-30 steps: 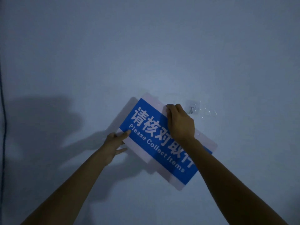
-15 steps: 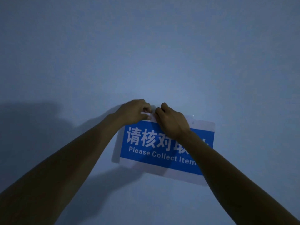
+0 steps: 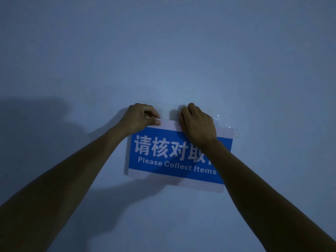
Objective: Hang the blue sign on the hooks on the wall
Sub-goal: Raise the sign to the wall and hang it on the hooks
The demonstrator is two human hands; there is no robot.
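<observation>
I've got the blue sign point(image 3: 174, 157) flat against the wall point(image 3: 167, 51) at centre frame, left hand point(image 3: 141, 118) pinching its top-left edge, right hand point(image 3: 197, 124) curled over the top edge further right — both grips closed on it. The hooks are hidden, bar a clear adhesive pad point(image 3: 234, 130) glinting at the sign's upper right, so letting go before each hole seats could drop it askew — no containers here.

Left hand point(image 3: 141, 117), right hand point(image 3: 198, 124) grip blue sign point(image 3: 163, 153) top edge against wall point(image 3: 163, 51).
</observation>
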